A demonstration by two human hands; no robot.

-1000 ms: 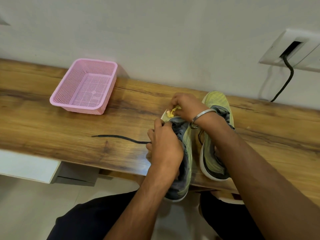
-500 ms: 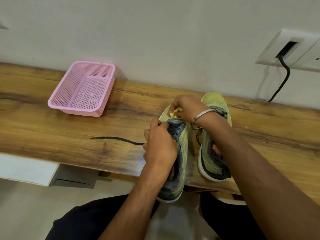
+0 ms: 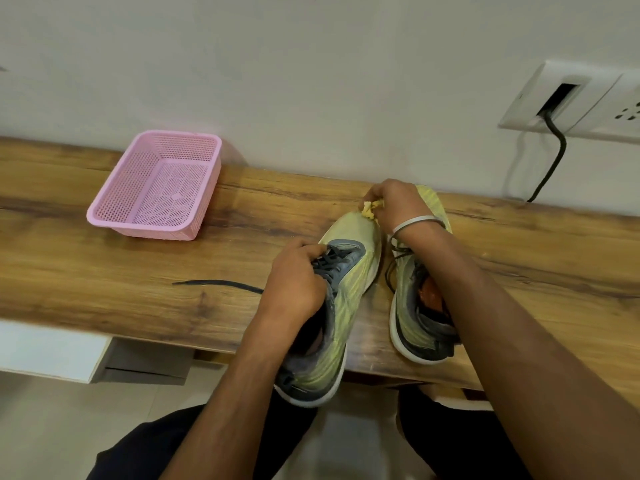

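Shoe lies lengthwise away from the person, with the heel hanging off the worktop's near edge and the toe aimed at the wall. Left hand has its grip clamped round the laced middle. Right hand pinches a yellow cloth right at the toe tip, so it's the one placed for wiping. My guess is the next stroke runs back along that axis toward the left hand.
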